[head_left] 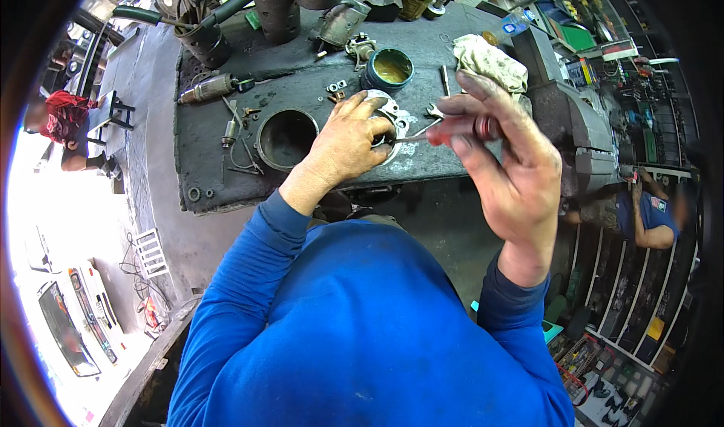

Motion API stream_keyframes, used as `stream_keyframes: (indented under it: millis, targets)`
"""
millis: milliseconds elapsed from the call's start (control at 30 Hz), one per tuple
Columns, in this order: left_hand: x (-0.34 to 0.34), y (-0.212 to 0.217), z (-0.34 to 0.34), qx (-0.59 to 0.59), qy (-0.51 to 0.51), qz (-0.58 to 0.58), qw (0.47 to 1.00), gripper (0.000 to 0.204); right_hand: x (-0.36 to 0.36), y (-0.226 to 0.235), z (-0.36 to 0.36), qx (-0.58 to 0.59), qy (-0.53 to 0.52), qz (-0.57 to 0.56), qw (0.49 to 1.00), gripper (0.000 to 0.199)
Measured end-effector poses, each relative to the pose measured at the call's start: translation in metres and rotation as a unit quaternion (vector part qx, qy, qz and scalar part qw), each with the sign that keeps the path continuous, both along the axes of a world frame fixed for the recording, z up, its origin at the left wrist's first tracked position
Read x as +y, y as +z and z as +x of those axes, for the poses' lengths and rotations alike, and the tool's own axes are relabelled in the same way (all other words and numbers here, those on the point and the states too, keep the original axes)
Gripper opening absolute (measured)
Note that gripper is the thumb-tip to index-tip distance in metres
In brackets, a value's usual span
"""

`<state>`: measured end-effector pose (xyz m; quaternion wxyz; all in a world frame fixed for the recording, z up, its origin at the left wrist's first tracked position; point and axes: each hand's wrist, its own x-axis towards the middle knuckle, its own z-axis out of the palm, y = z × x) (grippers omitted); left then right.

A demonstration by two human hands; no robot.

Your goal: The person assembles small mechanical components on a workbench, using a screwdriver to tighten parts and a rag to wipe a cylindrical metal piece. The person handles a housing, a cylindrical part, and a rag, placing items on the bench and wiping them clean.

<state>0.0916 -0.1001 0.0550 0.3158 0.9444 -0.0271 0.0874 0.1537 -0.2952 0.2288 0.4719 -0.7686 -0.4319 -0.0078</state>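
My left hand (339,142) rests over a round, light metal housing (400,118) on the bench, its fingers curled onto the rim. Part of the housing is hidden beneath that hand. To the right, my right hand (520,182) holds a screwdriver (461,131) with a red handle between thumb and fingers, the fingers fairly straight. The shaft points left, toward the housing beside my left fingertips; its tip is hard to make out. A dark metal cylinder (287,139), hollow inside, stands left of my left hand. Behind the housing sits a round tub (389,69) of yellowish grease.
The dark workbench (317,80) also carries a starter solenoid (207,88), small bolts and a wrench (434,111). A pale rag (490,61) lies at the right by a vise (569,125). Metal cans (205,46) line the back. Other people are at both sides, away from the bench.
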Motion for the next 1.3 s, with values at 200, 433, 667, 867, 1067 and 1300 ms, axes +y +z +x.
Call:
stream_keyframes:
  millis: [200,433,667,867,1067,1300]
  targets:
    - [-0.002,0.002,-0.002,-0.010,0.012,-0.008,1.000,0.033,0.000,-0.003,0.000,0.066,-0.030,0.072,0.995,0.043]
    - [-0.001,0.003,-0.001,-0.001,0.009,-0.002,1.000,0.034,0.004,-0.003,-0.001,-0.081,-0.096,0.000,0.992,0.044]
    - [0.000,0.002,-0.001,0.008,-0.003,0.004,1.000,0.035,0.005,-0.001,0.000,-0.118,-0.063,-0.008,0.991,0.050]
    - [0.000,0.000,0.000,-0.006,0.003,0.002,1.000,0.033,0.005,0.004,-0.005,-0.200,-0.060,-0.081,0.975,0.051]
    - [0.000,0.000,-0.002,-0.008,0.008,0.001,1.000,0.033,0.008,0.000,-0.006,0.034,0.008,0.061,0.998,0.046]
    - [-0.001,-0.001,-0.001,-0.003,0.006,0.008,1.000,0.035,0.016,0.004,-0.010,0.064,-0.049,0.087,0.993,0.041]
